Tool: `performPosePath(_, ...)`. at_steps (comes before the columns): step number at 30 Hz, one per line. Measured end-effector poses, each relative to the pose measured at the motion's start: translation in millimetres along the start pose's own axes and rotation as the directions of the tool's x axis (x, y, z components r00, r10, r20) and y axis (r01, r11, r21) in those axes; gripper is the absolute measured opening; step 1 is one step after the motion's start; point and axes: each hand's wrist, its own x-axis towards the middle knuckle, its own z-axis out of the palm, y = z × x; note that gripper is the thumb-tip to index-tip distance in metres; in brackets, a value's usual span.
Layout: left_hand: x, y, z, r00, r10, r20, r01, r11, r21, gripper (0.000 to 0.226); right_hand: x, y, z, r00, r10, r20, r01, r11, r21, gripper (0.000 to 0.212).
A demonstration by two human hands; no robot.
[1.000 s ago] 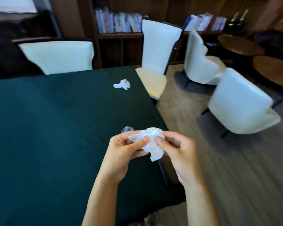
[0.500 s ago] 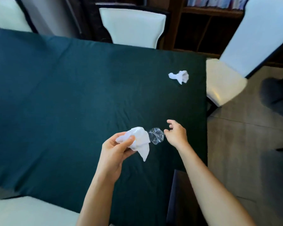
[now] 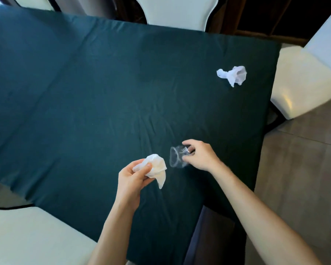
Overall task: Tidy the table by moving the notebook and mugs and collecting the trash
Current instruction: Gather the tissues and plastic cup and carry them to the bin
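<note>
Tissue [image 3: 154,166] crumpled white in left grip [image 3: 131,177] — clear crushed cup [image 3: 177,157] in right grip [image 3: 200,155]

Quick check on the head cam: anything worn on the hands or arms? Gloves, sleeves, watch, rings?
Nothing visible. The left hand and right hand are bare, with no gloves. Both forearms are uncovered up to the bottom frame edge, so no sleeve shows. No watch, bracelet or band on either wrist. No rings can be made out on the visible fingers, though some are curled out of view.

left hand [image 3: 131,175]: fingers curled, clutching, forearm bare | right hand [image 3: 200,156]: fingertips pinched closed, wrist bent, arm extended forward
</note>
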Motion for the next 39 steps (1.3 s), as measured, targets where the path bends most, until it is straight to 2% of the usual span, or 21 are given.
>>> performPosePath(1,3.7,-3.0,4.0,1.0,0.002,-0.022,-0.002,1.0,0.008,0.014,-6.0,-3.5,-2.1,1.0,0.028,-0.007,-0.025,0.971,0.237,0.055)
performPosePath(2,7.8,-5.0,10.3,0.999,0.008,-0.037,-0.008,1.0,0.012,0.014,-13.6,-9.3,-5.3,1.0,0.024,0.004,-0.023,0.888,0.459,0.056)
performPosePath(3,11.5,-5.7,17.8,0.999,0.013,-0.042,-0.013,1.0,0.006,0.015,-20.9,-15.4,-7.0,1.0,0.001,0.004,-0.003,0.798,0.603,0.057)
performPosePath(4,14.2,-4.9,26.7,0.999,0.017,-0.032,-0.018,1.0,-0.006,0.016,-28.7,-21.5,-7.5,1.0,-0.022,-0.015,0.027,0.753,0.657,0.06)
performPosePath(5,17.1,-3.2,36.8,1.0,0.019,-0.01,-0.019,0.999,-0.027,0.018,-34.1,-25.6,-6.6,0.998,-0.04,-0.046,0.06,0.75,0.659,0.062)
performPosePath(8,21.9,8.7,68.0,0.995,0.017,0.097,-0.004,0.992,-0.128,0.025,-40.4,-31.5,-5.0,0.985,-0.057,-0.164,0.136,0.836,0.531,0.065)
performPosePath(12,27.7,28.8,104.5,0.976,-0.045,0.212,0.107,0.952,-0.288,0.036,-31.5,-30.5,-23.9,0.947,0.002,-0.32,0.145,0.889,0.434,0.064)
performPosePath(14,33.3,34.3,117.6,0.963,-0.031,0.267,0.106,0.956,-0.272,0.044,-22.6,-26.3,-35.3,0.935,0.019,-0.355,0.138,0.9,0.413,0.065)
performPosePath(16,40.4,36.7,125.2,0.956,0.026,0.291,0.039,0.976,-0.215,0.045,-16.0,-23.8,-43.3,0.946,0.002,-0.323,0.14,0.898,0.417,0.064)
performPosePath(21,66.7,43.2,139.9,0.978,0.041,0.205,-0.007,0.987,-0.159,0.034,3.0,-16.1,-57.3,0.965,-0.049,-0.257,0.164,0.878,0.449,0.054)
performPosePath(24,83.1,45.8,144.5,0.991,0.052,0.125,-0.028,0.983,-0.183,0.031,29.8,-7.8,-65.7,0.972,-0.131,-0.197,0.208,0.868,0.451,0.046)
performPosePath(26,92.3,47.2,142.6,0.997,0.044,0.061,-0.031,0.979,-0.203,0.031,61.0,-0.2,-79.5,0.952,-0.137,-0.272,0.241,0.884,0.401,0.035)
performPosePath(28,100.2,49.0,139.5,0.998,0.048,0.03,-0.04,0.977,-0.208,0.029,107.9,9.4,-105.2,0.861,-0.114,-0.495,0.248,0.945,0.215,0.023)
performPosePath(29,102.7,49.7,138.1,0.998,0.055,0.029,-0.048,0.977,-0.206,0.027,134.3,15.3,-121.4,0.812,-0.129,-0.569,0.219,0.972,0.091,0.022)
performPosePath(30,104.2,50.8,136.7,0.998,0.063,0.03,-0.056,0.978,-0.201,0.024,160.1,21.0,-138.1,0.795,-0.139,-0.591,0.152,0.988,-0.027,0.025)
performPosePath(32,104.8,52.2,132.8,0.997,0.075,0.033,-0.068,0.978,-0.196,0.02,204.2,33.6,-167.9,0.819,-0.096,-0.565,-0.014,0.982,-0.186,0.035)
performPosePath(35,105.9,54.1,124.2,0.996,0.086,0.026,-0.079,0.977,-0.199,0.022,236.1,42.1,-193.7,0.852,0.001,-0.524,-0.147,0.961,-0.236,0.03)
performPosePath(37,105.4,56.4,117.5,0.995,0.096,0.02,-0.09,0.977,-0.191,0.022,238.2,41.9,-196.1,0.862,0.052,-0.505,-0.176,0.964,-0.2,0.016)
performPosePath(39,105.5,59.4,108.9,0.994,0.105,0.013,-0.101,0.978,-0.184,0.02,233.2,36.3,-189.5,0.841,0.054,-0.539,-0.166,0.973,-0.162,0.019)
